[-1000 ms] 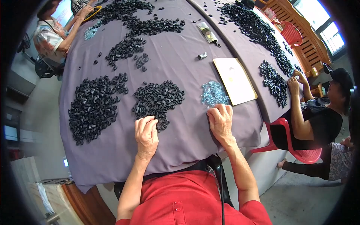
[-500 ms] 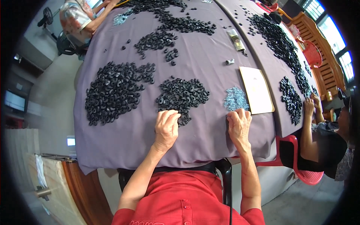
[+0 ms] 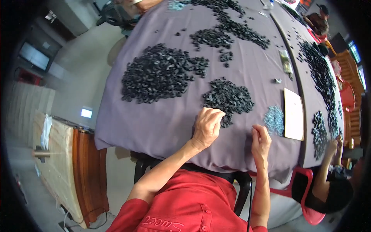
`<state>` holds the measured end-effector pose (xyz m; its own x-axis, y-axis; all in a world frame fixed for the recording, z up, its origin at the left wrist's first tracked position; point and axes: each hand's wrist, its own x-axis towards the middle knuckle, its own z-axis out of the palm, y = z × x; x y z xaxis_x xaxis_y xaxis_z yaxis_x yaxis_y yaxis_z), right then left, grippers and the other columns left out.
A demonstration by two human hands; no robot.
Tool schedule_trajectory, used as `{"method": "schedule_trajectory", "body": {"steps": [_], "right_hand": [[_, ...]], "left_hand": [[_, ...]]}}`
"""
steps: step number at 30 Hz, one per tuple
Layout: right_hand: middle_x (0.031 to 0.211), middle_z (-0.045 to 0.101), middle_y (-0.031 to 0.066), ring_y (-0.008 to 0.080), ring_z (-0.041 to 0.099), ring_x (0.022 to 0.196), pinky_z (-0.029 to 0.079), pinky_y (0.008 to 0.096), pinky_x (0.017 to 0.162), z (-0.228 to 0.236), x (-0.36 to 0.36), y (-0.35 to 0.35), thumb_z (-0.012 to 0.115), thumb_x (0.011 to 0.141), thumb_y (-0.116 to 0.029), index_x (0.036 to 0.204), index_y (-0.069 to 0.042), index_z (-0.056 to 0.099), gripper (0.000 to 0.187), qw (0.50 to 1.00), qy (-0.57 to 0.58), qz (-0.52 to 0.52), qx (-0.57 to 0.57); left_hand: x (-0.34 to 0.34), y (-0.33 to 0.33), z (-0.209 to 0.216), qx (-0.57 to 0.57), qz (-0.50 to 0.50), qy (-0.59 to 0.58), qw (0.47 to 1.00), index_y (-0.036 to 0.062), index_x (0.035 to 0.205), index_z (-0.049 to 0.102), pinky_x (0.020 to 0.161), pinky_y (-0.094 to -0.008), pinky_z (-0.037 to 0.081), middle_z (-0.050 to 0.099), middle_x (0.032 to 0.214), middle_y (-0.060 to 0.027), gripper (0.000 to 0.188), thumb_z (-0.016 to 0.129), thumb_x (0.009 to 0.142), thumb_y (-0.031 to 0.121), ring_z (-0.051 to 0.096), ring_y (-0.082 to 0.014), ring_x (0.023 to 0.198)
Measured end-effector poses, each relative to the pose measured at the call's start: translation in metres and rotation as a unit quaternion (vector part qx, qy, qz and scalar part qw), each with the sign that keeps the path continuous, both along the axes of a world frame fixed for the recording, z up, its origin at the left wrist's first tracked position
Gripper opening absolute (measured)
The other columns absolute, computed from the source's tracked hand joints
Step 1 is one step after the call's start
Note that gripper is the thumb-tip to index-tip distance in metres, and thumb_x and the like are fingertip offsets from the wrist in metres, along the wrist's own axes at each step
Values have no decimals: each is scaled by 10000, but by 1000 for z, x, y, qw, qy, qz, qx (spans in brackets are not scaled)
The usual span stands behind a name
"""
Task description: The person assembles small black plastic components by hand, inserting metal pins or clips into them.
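My left hand (image 3: 208,125) rests on the purple tablecloth (image 3: 162,123) with its fingers curled under at the near edge of a heap of small black ring-shaped parts (image 3: 228,98); its fingertips are hidden. My right hand (image 3: 261,140) is lifted slightly off the cloth, thumb and fingers pinched together, just left of a small heap of silvery-blue parts (image 3: 274,119). Nothing shows between those fingers. A cream card (image 3: 293,114) lies beyond that heap.
A big heap of black parts (image 3: 158,73) lies to the far left, with more heaps (image 3: 228,31) further back and along the right (image 3: 319,73). A co-worker (image 3: 334,189) on a red chair (image 3: 305,189) reaches to a heap at right. A wooden cabinet (image 3: 89,166) stands lower left.
Both hands lay flat with fingers spread on the cloth before. Now the left has curled at the black heap and the right has lifted and pinched. The view has swung to the left.
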<state>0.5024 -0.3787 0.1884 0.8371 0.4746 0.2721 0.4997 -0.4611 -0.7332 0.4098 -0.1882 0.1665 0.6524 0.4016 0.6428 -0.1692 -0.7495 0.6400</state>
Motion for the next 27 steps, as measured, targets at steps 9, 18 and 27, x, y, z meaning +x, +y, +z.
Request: {"method": "schedule_trajectory", "body": {"steps": [9, 18, 27], "right_hand": [[737, 587, -11, 43, 504, 643, 428, 182, 579, -6, -5, 0, 558, 859, -52, 959, -2, 608, 122, 918, 342, 18, 200], [789, 598, 8, 56, 526, 656, 448, 193, 594, -10, -1, -19, 580, 844, -31, 927, 5, 585, 91, 904, 352, -4, 244], [765, 633, 35, 70, 580, 676, 477, 216, 614, -6, 0, -24, 560, 832, 4, 924, 1, 608, 104, 948, 251, -61, 188]], "left_hand": [[20, -60, 10, -339, -160, 131, 918, 23, 990, 612, 533, -196, 434, 559, 713, 10, 152, 584, 846, 60, 512, -45, 595], [38, -78, 6, -373, -184, 167, 894, 16, 857, 616, 522, -195, 429, 588, 722, 7, 60, 608, 826, 66, 523, -48, 591], [54, -90, 10, -143, -142, 199, 959, 39, 836, 518, 578, -412, 465, 600, 783, -125, 116, 531, 865, 151, 594, -327, 674]]}}
